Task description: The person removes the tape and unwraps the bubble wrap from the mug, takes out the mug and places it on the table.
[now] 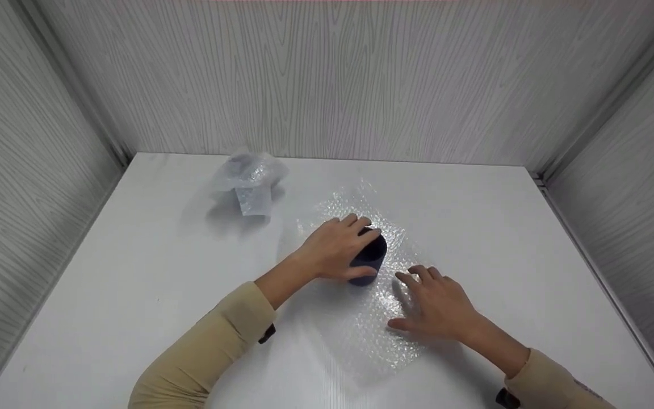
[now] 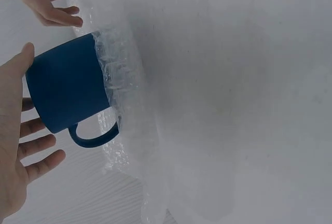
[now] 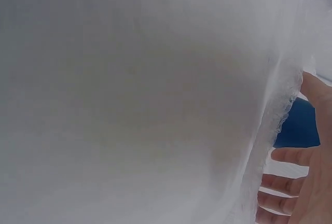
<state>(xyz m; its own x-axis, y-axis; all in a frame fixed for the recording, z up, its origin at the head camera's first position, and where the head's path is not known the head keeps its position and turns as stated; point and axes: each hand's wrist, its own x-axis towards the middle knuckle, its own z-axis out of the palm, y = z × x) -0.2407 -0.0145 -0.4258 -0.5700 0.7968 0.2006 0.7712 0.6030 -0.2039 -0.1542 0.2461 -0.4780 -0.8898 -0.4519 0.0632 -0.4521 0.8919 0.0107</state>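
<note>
Plainly, in the head view the left hand (image 1: 331, 250) grasps a dark blue, cylindrical mug (image 1: 368, 262) near its rim, thumb along the near side and fingers over the far side. The mug stands, open end up, on a clear plastic sheet of bubble wrap (image 1: 384, 352), spread over a white, smooth bench (image 1: 537, 272). To the right of the mug, the right hand (image 1: 437, 307) is released, its fingers spread loosely above the wrap; whether they touch it cannot be told. A crumpled, translucent bubble-wrap bundle (image 1: 253, 173) lies near the far edge, toward the left. From the left wrist, the thumb meets the mug by its rim, the other fingers fan out, and a curved blue handle (image 2: 93, 143) shows beside the wrap. From the right wrist, blue shows between the right hand's thumb and forefinger, beyond the sheet's edge.
</note>
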